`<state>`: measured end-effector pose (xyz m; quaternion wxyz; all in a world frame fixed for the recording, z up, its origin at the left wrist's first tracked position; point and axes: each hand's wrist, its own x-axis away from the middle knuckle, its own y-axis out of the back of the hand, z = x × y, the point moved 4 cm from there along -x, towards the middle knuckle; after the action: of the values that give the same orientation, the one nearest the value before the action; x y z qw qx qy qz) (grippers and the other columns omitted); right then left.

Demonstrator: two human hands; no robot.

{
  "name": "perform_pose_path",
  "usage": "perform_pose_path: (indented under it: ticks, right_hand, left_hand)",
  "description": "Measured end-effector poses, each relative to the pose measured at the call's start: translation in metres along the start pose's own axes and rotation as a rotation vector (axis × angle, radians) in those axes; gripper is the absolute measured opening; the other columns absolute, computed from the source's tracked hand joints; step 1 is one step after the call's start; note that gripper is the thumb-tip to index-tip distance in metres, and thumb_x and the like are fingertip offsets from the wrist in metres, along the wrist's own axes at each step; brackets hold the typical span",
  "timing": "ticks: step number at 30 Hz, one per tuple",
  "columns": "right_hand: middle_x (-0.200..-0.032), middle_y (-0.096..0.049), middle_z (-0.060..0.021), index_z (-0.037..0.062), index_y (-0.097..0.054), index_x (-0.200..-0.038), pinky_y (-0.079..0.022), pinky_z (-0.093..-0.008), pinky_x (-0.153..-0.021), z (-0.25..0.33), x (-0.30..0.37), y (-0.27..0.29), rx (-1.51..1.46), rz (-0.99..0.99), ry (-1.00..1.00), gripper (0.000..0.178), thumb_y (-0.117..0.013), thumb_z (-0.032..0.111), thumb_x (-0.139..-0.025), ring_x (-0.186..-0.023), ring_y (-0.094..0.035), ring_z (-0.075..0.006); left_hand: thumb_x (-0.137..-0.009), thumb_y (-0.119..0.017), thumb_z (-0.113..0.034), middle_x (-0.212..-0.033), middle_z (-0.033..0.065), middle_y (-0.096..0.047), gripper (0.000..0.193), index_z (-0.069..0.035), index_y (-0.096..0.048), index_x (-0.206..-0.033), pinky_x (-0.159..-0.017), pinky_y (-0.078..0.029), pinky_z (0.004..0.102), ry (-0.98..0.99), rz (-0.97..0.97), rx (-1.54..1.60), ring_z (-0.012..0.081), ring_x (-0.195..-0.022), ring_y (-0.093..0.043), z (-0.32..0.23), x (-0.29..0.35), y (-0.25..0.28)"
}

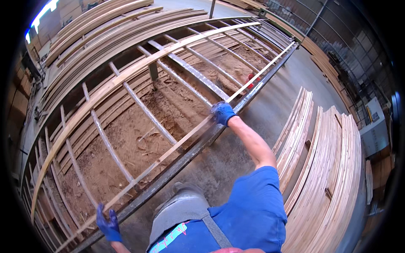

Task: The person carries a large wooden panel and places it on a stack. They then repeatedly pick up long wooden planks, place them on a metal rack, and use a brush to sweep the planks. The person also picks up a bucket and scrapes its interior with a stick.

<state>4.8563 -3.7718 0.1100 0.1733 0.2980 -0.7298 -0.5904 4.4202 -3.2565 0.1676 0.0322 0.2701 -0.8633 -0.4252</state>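
Blue-gloved right hand (pixel 221 113) curled closed over narrow wooden strip (pixel 166 155) | left hand (pixel 108 224) half-open at it, I can't tell whether gripping | strip lies along metal rack's near rail (pixel 169 177) | I'd support it evenly, preventing bowing

a thin wooden strip (pixel 168 153) is gripped by the gloved right hand (pixel 222 113) and touched by the gloved left hand (pixel 108 222), along the near side of a metal rack (pixel 168 177). farther across, a board (pixel 139 69) is laid over the bars (pixel 149 113); lumber (pixel 327 168) is stacked at right.
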Motion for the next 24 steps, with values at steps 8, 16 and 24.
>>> perform_pose_path:
  ticks: [8,16,24]
  right_hand:
    - [-0.104,-0.062,-0.0182,0.0086,-0.065,-0.108,-0.047,-0.0435,-0.085,-0.020,0.050,-0.040,-0.150,0.081,-0.064,0.046,-0.076,0.029,-0.068,-0.096,-0.058,-0.0355]
    - [-0.139,-0.046,-0.0110,0.0204,-0.047,-0.135,-0.042,-0.0410,-0.098,0.048,-0.033,-0.019,0.157,0.495,0.287,0.064,-0.044,0.063,-0.086,-0.118,-0.052,-0.0320]
    - [-0.106,-0.066,-0.0142,0.0020,-0.062,-0.114,-0.049,-0.0325,-0.086,0.449,-0.055,0.179,-0.797,0.267,0.531,0.039,-0.067,0.016,-0.078,-0.098,-0.063,-0.0233]
  left_hand:
    - [-0.073,-0.069,-0.035,-0.088,0.0149,-0.065,0.032,-0.009,-0.064,-0.091,-0.074,-0.050,0.0423,-0.151,0.274,-0.553,0.0316,-0.084,-0.064,0.095,-0.054,0.037]
    - [-0.065,-0.069,-0.037,-0.072,0.0099,-0.067,0.027,-0.011,-0.068,-0.072,-0.062,-0.050,0.0435,-0.029,0.234,-0.623,0.0285,-0.073,-0.067,0.068,0.024,-0.032]
    - [-0.072,-0.066,-0.042,-0.085,0.0122,-0.068,0.036,-0.011,-0.067,-0.090,-0.070,-0.050,0.0448,-0.261,0.042,-0.339,0.0318,-0.080,-0.066,0.075,0.037,0.025]
